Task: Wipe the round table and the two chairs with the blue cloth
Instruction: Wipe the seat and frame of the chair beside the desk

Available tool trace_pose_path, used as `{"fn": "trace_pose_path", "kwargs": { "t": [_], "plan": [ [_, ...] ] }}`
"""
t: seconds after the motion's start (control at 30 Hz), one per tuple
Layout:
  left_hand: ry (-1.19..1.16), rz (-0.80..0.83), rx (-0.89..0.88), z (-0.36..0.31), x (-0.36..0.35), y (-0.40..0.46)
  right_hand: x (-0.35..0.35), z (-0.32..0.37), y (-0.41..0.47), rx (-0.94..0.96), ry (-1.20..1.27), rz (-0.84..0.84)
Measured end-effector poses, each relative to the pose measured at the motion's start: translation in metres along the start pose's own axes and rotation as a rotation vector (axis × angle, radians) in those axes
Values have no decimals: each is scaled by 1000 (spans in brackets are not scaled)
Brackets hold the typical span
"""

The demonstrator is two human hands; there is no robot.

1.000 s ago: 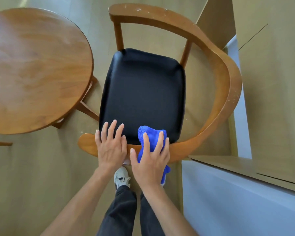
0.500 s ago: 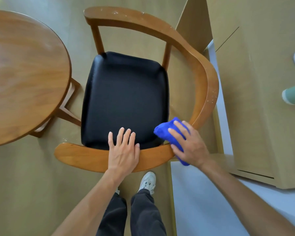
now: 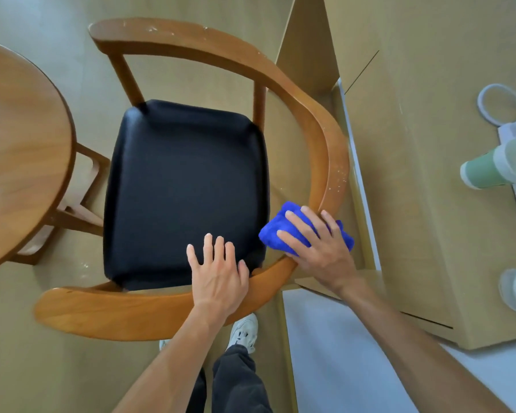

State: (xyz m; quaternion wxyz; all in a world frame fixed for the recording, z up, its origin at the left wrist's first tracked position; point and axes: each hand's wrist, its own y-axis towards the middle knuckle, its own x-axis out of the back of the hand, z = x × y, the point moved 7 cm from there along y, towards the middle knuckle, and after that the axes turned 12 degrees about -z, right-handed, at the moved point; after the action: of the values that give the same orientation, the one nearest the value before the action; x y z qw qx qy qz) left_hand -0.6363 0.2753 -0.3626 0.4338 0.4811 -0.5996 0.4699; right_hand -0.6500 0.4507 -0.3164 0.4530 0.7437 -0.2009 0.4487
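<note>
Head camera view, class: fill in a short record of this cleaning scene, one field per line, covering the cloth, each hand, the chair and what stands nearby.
cloth: blue cloth, bunched on the chair's curved wooden rail
right hand: right hand presses the cloth onto the rail, fingers spread
left hand: left hand rests flat on the rail, fingertips over the black seat
table: round table beside the chair
nearby: green cup and white cable on a cabinet
marks: pale specks on the rail
</note>
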Motion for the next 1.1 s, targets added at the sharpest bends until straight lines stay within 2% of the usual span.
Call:
{"fn": "trace_pose_path", "kwargs": {
  "t": [0.1, 0.2, 0.37, 0.5, 0.57, 0.67, 0.73, 0.8, 0.9, 0.97, 1.03, 1.1],
  "plan": [
    [-14, 3, -7, -3, -5, 1, -6, -51, 26, -233, -83, -45],
    [-22, 14, -2, -2, -6, 0, -12, -82, 50, -421, -18, -51],
    [-31, 17, 5, -4, -2, 1, -26, -129, 88, -404, 121, 95],
    [-35, 10, 12, -3, -3, 1, -46, -163, 117, -591, 234, 162],
    [-42, 26, 17, -2, -5, -1, -37, -152, 107, -662, 176, 101],
    [-51, 46, 40, 0, -4, -2, -7, -97, 57, -696, 63, -27],
    [-56, 57, 46, 0, -2, -2, 1, -64, 25, -614, 63, 0],
    [-64, 55, 36, 0, -3, -1, -4, -60, 20, -488, 95, 41],
    [-71, 49, 28, -1, -3, 1, -17, -98, 54, -512, 139, 63],
    [-72, 41, 24, 0, -3, 3, -33, -132, 86, -573, 199, 161],
    [-67, 53, 28, 0, -3, 2, -49, -161, 112, -670, 306, 257],
    [-58, 59, 34, 1, -4, 1, -59, -170, 122, -778, 349, 272]
  ]
}}
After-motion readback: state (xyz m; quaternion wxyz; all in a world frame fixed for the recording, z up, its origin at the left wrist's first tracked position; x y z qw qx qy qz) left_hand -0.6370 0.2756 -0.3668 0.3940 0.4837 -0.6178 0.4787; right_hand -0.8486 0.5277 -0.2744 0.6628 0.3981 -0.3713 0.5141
